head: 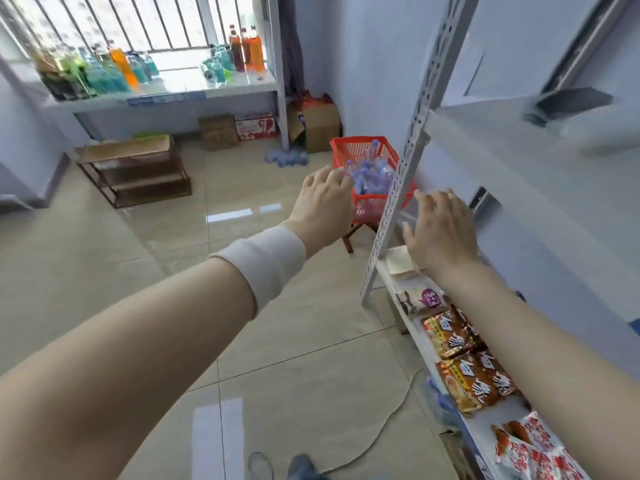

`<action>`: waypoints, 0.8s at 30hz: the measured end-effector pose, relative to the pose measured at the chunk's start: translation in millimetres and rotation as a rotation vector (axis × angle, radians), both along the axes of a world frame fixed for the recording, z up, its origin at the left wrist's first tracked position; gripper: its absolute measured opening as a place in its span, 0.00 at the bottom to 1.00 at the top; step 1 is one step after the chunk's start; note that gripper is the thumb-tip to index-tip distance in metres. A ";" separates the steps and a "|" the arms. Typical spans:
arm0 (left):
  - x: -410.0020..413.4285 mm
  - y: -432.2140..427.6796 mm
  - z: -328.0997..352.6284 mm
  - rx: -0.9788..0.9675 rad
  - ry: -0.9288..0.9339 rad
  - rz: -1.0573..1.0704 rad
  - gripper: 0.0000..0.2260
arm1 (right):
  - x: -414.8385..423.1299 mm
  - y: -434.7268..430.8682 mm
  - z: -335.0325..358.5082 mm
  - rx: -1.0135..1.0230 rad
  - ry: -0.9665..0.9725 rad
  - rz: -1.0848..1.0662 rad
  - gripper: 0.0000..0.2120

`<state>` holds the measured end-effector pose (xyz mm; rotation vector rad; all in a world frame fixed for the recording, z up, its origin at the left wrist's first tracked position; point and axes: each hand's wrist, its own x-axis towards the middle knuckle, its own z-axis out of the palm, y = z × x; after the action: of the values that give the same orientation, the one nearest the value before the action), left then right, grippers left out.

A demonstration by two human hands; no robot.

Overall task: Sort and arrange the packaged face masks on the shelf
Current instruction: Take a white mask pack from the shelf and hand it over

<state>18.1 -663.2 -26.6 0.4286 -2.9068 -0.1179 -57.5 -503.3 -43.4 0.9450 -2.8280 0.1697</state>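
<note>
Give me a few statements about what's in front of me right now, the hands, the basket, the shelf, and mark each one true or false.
1. The left hand and the right hand both hold nothing. True.
2. The red basket is empty. False: it holds clear plastic bottles.
3. Orange snack packs lie on the lower shelf. True.
4. The left wrist is bare. False: a white band wraps it.
5. Coloured drink bottles stand on the white ledge by the barred window. True.
</note>
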 end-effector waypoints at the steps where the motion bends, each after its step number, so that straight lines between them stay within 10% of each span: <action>1: 1.8 -16.6 -5.1 0.014 -0.010 0.019 0.19 | -1.0 -17.5 -4.7 0.012 -0.009 0.017 0.25; 12: -80.8 -106.0 -13.4 -0.040 -0.020 -0.085 0.20 | -98.5 -128.4 -12.4 -0.036 0.051 0.078 0.25; 24: -265.4 -58.9 26.0 -0.023 0.021 -0.517 0.22 | -233.5 -51.9 30.9 -0.117 0.226 -0.241 0.21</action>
<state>-247.4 -722.0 -0.5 -0.3333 -2.9202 -0.1618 -290.9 -555.2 -12.6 0.5548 -2.6599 0.1841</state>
